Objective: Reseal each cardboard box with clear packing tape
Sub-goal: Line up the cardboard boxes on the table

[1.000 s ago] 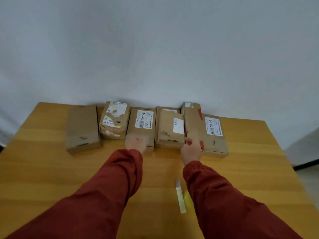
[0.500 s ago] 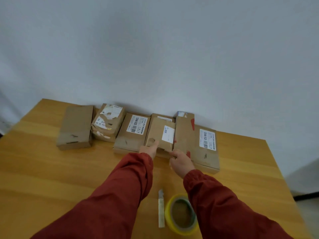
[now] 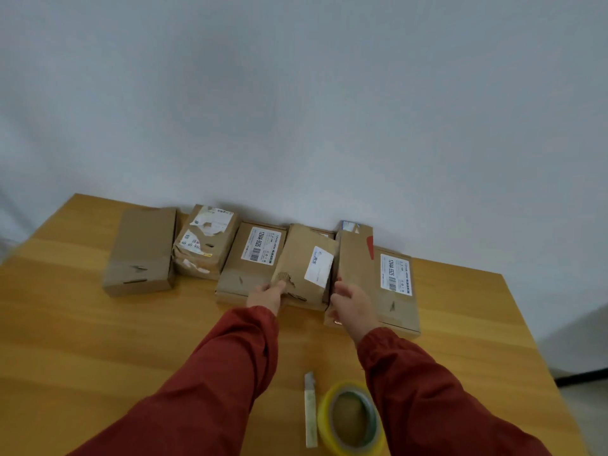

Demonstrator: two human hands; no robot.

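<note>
— Boxes, where?
— Five in a row at the far edge of the table (image 3: pixel 98 340), against the wall. I'm on the small-label box (image 3: pixel 306 268), fourth from the left. It is tilted, with its left edge over the barcode-label box (image 3: pixel 250 258).
— Hands?
— My left hand (image 3: pixel 267 296) pinches the near-left corner, thumb on top, fingers underneath and hidden. My right hand (image 3: pixel 353 309) sits at the near-right edge, between that box and the long box (image 3: pixel 378 278). Its fingers reach forward; whether they grip, I cannot tell.
— Tape?
— The tape roll (image 3: pixel 352 419) lies flat, near right, by my right sleeve. A white cutter (image 3: pixel 310 409) is just left of it.
</note>
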